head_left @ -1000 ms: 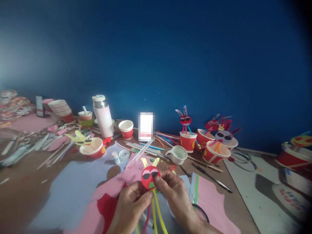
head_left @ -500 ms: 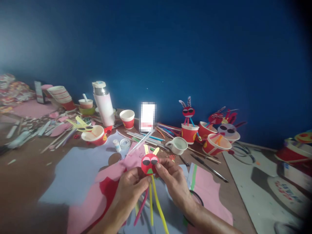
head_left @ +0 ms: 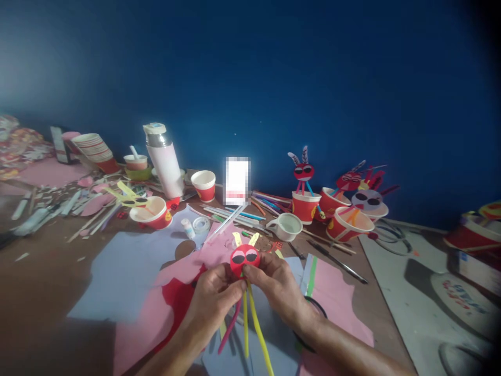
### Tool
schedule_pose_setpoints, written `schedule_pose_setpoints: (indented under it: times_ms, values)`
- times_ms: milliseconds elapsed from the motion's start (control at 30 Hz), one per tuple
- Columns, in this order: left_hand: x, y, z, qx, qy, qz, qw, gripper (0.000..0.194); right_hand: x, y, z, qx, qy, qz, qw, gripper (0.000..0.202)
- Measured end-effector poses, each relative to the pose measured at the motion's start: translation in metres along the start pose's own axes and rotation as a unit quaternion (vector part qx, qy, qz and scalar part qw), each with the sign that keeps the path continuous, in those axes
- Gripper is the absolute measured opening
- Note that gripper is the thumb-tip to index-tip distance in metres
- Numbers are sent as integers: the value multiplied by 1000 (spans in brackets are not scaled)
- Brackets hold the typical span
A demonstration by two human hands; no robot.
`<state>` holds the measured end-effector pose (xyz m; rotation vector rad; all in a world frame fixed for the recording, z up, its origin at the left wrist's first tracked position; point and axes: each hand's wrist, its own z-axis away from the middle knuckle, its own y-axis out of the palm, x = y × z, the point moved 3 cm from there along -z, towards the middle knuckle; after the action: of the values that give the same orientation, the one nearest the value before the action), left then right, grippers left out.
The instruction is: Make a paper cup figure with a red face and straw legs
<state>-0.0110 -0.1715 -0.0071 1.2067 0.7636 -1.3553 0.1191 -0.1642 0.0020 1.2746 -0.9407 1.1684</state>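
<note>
1. A red paper face (head_left: pixel 245 249) is held above the table (head_left: pixel 50 303), just beyond both thumbs, its yellow stems (head_left: pixel 256 326) trailing toward the wearer.
2. The right hand (head_left: pixel 276 279) pinches it, thumb overlapping the mouth.
3. The left hand (head_left: pixel 217 292) grips its lower edge.
4. Beyond stands a white cup (head_left: pixel 288 228).

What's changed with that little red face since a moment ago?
The thumb of the right hand has moved from the edge of the red face, beside an eye, inward onto its green mouth. Nothing was let go: the left hand still holds it too. The flask stands as before.
</note>
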Motion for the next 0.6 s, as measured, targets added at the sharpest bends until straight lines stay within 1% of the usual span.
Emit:
schedule_pose_setpoints:
  times_ms: [167,333,500,600]
  values:
    - [-5,3,1,8,-3,13,1000,18,-3,-1,0,-8,2,4,1000,29]
    - [-7,0,1,-21,3,0,1000,15,-2,1,2,-2,-6,-6,1000,27]
    - [-7,3,2,-18,1,5,1000,17,-4,3,2,-8,-14,-8,1000,29]
    - [-8,1,3,-40,9,3,999,18,-10,2,-1,9,-25,-14,1000,33]
